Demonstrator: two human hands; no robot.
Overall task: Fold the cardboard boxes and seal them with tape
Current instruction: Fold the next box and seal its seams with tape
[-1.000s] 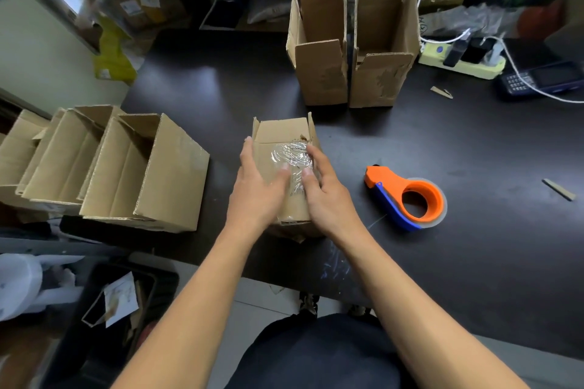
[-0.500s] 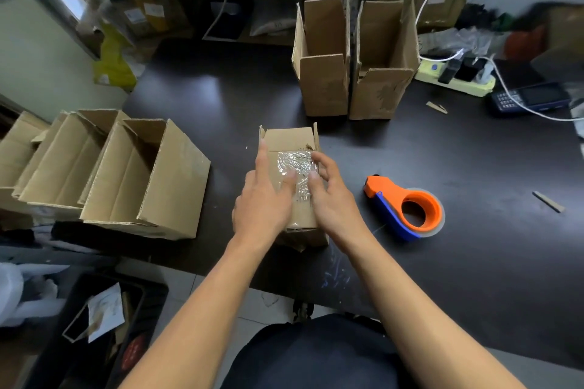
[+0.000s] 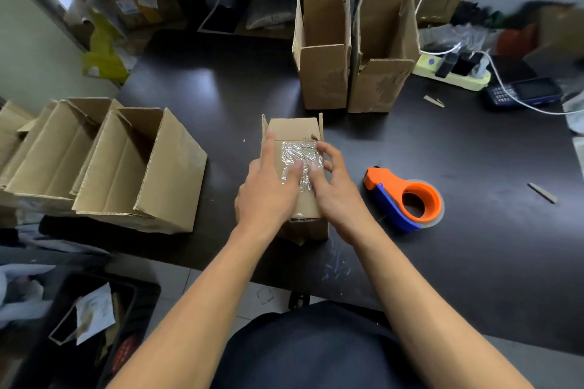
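Sealing step: left hand [image 3: 268,189] and right hand [image 3: 335,196], fingers flat, pressed clear tape [image 3: 298,155] onto small cardboard box [image 3: 294,129]; next, likely firm smoothing.

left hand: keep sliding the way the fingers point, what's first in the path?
Along the box top, the left hand would first run off its far edge; beyond, likely the left upright box, though depth is unclear.

— What was carried by the dark table [image 3: 221,98]?
— A small taped box [image 3: 292,129], an orange tape dispenser [image 3: 407,196], two upright boxes [image 3: 322,73], open boxes [image 3: 104,167] laid sideways, a power strip [image 3: 455,76], and what was possibly a phone [image 3: 524,93].
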